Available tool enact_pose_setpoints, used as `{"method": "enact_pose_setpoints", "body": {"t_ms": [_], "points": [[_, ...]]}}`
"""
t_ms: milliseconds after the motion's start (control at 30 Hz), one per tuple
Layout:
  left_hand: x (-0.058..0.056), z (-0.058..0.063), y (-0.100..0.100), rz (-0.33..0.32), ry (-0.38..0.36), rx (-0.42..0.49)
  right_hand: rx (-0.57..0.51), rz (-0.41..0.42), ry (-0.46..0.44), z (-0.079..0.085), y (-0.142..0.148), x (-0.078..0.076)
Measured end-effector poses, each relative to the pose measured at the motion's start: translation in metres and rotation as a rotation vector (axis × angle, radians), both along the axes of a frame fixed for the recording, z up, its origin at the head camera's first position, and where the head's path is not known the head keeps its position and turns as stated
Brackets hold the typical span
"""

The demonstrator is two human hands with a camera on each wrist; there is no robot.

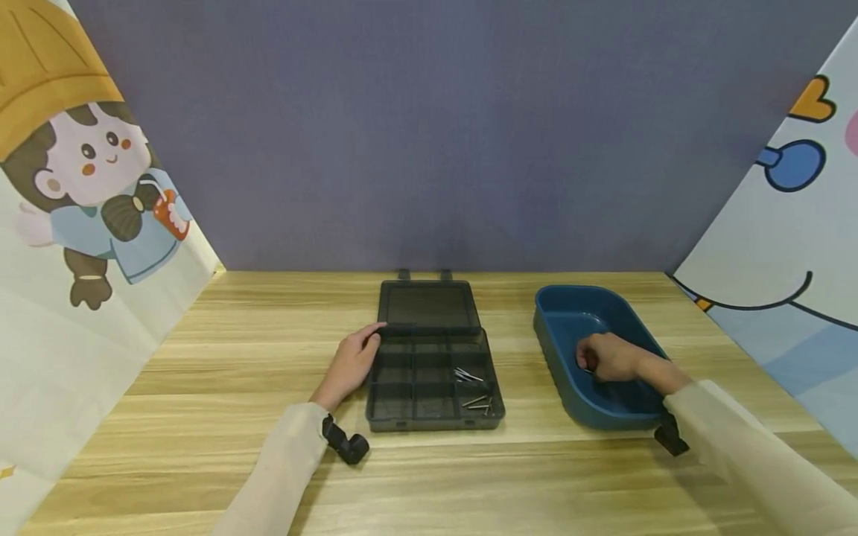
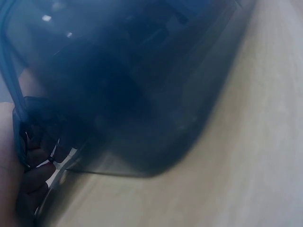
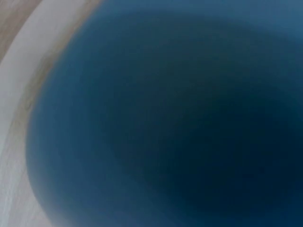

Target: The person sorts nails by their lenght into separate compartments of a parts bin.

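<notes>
A dark translucent compartment box (image 1: 391, 402) lies on the table with its lid (image 1: 429, 304) folded back. My left hand (image 1: 351, 361) holds the box's left edge near the hinge, thumb and index finger at the rim. Curled fingers (image 2: 35, 179) show beside the box in the left wrist view. Silver screws (image 1: 467, 375) lie in the middle right compartment, brass-coloured screws (image 1: 477, 403) in the front right one. Inside a blue basin (image 1: 553, 350), my right hand (image 1: 610, 357) has its fingers curled, pinching a small shiny metal piece (image 1: 587, 371) mostly hidden by them.
The basin stands to the right of the box, with a strip of wooden table (image 1: 526, 447) between them. A grey-purple panel (image 1: 442, 134) rises behind the table. Printed cartoon walls (image 1: 100, 171) flank both sides. The basin's blue wall (image 3: 94, 142) fills most of the right wrist view.
</notes>
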State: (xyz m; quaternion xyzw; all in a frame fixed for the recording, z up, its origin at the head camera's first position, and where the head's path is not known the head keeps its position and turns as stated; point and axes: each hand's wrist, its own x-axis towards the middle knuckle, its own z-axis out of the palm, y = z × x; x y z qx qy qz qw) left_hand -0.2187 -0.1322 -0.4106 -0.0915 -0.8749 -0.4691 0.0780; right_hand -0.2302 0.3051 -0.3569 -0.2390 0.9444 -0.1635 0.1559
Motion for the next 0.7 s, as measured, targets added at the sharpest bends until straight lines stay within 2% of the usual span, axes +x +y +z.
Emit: {"method": "enact_pose_setpoints", "body": {"t_ms": [300,700], "points": [[0.001,0.001,0.000,0.001,0.002,-0.007,0.004,0.018,-0.038,0.004,-0.001,0.001],[0.001,0.001,0.000,-0.004,0.011,0.002,-0.004,0.094,-0.020,0.029,-0.006,0.005]]}}
